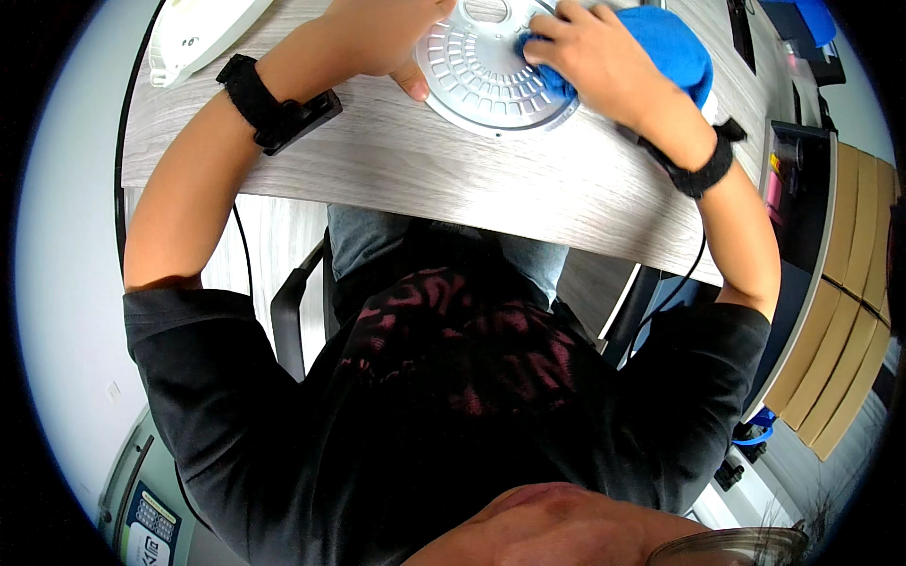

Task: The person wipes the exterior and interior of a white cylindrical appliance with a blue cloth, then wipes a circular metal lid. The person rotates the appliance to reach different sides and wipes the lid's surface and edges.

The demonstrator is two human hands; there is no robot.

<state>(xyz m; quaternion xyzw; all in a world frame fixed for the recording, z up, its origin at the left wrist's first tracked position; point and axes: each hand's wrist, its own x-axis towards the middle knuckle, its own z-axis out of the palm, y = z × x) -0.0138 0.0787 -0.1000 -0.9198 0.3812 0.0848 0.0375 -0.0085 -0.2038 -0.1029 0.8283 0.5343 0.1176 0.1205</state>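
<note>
A round silver plate (472,85) with rings of slots and a larger hole near its far side lies at the far middle of the table. My left hand (382,38) grips its left edge, thumb against the rim; part of that hand runs out of view at the top. My right hand (604,66) is closed on a blue cloth (670,42) and presses it against the plate's right side. Some of the cloth bunches under the fingers, and the rest spreads out behind the hand. A black strap circles each of my wrists.
At the far left of the wood-grain table (377,160) rests a white plastic part (203,38) with a curved edge. A dark shelf (802,189) stands off to the right, with several flat cardboard boxes (840,302) beside it. Black cables hang below the table edge.
</note>
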